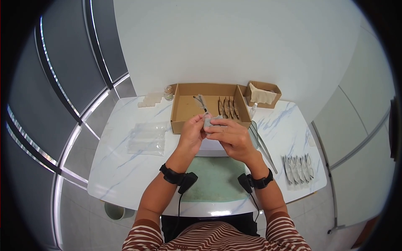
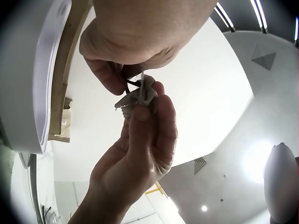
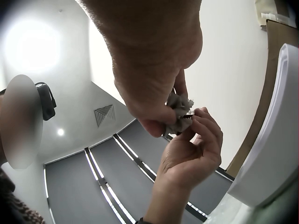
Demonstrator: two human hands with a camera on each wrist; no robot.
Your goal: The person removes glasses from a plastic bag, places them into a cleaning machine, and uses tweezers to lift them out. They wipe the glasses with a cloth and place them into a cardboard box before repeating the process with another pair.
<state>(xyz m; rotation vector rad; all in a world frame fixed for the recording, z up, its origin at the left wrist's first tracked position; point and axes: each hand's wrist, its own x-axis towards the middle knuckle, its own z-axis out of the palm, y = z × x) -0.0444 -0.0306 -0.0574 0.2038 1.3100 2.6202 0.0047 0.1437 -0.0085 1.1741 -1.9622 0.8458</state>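
Both hands meet over the table, in front of the cardboard box, around a pair of glasses [image 1: 204,109] whose dark-tipped arms point toward the box. My left hand [image 1: 192,133] pinches the frame between thumb and fingers. A crumpled grey cloth [image 2: 135,100] is folded over part of the glasses, and my right hand [image 1: 232,137] pinches it there with thumb and fingers. In the right wrist view the cloth [image 3: 179,112] sits between the two hands, a dark bit of frame showing beside it. Cloth and fingers hide most of the lenses.
The open cardboard box [image 1: 190,104] holds several glasses [image 1: 228,108]. Beside it stand a smaller box [image 1: 274,98] with a beige cloth, a spray bottle [image 1: 253,109] and a jar [image 1: 168,93]. Clear bags [image 1: 146,139] lie left, bagged glasses [image 1: 298,169] right, a green mat [image 1: 213,180] in front.
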